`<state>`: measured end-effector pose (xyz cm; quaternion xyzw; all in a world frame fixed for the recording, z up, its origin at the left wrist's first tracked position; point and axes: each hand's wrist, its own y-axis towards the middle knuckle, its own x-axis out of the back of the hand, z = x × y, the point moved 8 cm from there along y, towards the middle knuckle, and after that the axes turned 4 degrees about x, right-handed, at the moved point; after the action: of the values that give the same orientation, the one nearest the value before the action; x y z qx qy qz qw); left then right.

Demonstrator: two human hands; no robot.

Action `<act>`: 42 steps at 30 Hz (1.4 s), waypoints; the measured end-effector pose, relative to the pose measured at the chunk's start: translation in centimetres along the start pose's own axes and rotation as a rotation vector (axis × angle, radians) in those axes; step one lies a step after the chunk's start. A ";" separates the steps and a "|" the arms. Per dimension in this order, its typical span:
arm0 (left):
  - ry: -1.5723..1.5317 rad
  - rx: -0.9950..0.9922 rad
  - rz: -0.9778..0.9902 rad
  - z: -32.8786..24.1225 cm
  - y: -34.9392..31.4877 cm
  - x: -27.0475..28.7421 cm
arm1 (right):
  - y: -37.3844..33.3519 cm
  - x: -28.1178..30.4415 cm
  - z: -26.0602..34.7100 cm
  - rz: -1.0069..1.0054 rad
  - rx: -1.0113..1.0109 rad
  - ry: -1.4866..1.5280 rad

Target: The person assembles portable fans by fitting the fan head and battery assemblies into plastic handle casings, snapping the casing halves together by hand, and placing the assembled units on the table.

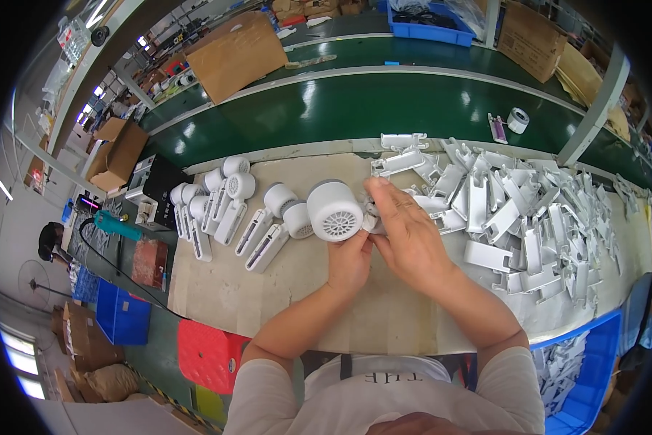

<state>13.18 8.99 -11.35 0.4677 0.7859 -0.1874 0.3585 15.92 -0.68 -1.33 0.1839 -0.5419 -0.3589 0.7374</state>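
Both hands work over the middle of the cardboard-covered bench, holding a white handheld fan head with a round vented grille facing me. My left hand is closed under its right side, with the fingertips at the short neck. From the right, my right hand closes its fingers and thumb around small pale parts at that neck; the fingers partly hide them. Left of the hands lie two white handheld fans with slotted handles, and several more fans stand grouped beyond them. A heap of white plastic handle shells spreads on the right.
Behind the bench runs a green conveyor with a tape roll on it. A teal power screwdriver and black machine are at left. Below are a red stool and a blue bin of shells.
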 end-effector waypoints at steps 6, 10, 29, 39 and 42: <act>0.118 0.016 -0.009 0.1 -0.1 -0.1 | 0.0 -0.2 -0.5 -0.004 0.020 0.059; 0.316 -0.085 -0.023 -0.8 -0.2 -0.5 | 0.1 -0.7 -0.4 -0.005 0.009 0.082; 0.015 -0.149 0.093 -6.0 0.9 -2.0 | -2.0 -1.5 -4.7 -0.116 -0.517 0.688; -0.066 -0.091 -0.041 -4.7 1.6 0.0 | -3.4 -4.7 -6.6 0.003 -0.684 0.786; -0.002 -0.073 0.050 -4.9 1.3 -0.7 | -2.3 -3.7 -4.7 -0.090 -0.548 0.727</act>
<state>12.66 12.28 -7.51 0.4735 0.7801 -0.1500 0.3805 18.98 -0.07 -6.95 0.1195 -0.1242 -0.4329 0.8848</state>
